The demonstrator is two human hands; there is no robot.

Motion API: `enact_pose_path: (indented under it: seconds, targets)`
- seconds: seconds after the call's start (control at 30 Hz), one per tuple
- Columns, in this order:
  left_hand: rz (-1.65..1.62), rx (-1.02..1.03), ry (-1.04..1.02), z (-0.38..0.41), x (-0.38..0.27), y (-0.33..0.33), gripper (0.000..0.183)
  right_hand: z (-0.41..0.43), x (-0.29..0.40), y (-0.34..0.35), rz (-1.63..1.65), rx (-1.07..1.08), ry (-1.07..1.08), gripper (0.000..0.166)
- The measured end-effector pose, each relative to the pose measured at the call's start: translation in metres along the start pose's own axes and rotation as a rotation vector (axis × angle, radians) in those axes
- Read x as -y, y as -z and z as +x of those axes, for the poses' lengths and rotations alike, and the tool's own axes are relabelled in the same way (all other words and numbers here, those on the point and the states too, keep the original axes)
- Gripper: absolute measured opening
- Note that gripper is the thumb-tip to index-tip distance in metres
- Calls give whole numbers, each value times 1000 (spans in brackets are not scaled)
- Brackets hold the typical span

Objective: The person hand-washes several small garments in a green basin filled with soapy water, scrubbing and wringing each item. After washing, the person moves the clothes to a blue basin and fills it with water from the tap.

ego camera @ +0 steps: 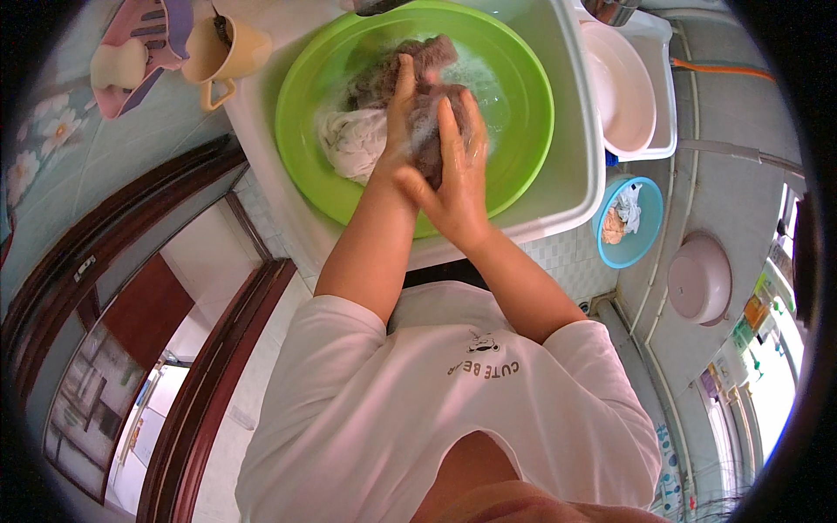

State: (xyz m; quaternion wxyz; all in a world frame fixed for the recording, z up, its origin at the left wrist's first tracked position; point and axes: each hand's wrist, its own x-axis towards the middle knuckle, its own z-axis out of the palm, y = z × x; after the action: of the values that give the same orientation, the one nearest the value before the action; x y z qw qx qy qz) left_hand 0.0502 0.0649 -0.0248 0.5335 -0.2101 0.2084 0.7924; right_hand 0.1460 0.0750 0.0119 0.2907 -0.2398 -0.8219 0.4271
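A wet brown cloth [428, 157] is bunched between my two hands, with suds on it. My left hand [397, 124] holds it from the left, the fingers partly hidden behind the cloth. Pressed on it from the right is my right hand [463, 157], wet and with its fingers spread over the fabric. More brown cloth [428, 55] lies just beyond in soapy water. A crumpled white cloth [353, 140] rests left of my left hand. All of this is inside a large lime-green plastic basin [533, 144].
The basin stands in a white sink [585, 202]. At upper left are a yellow mug [245, 55] and a pink soap dish [124, 26] holding white soap [121, 64]. To the right are a pale pink basin [628, 98] and a blue bucket [647, 242] containing cloths.
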Motion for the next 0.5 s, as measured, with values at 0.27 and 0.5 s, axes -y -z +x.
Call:
enact_pose_path:
  seconds: [0.27, 0.5]
  targets:
    - [159, 23, -134, 7, 3, -1, 30, 22, -33, 3, -160, 9, 60, 16]
    - [191, -89, -190, 0, 11, 8, 32, 43, -84, 1, 219, -39, -538, 25]
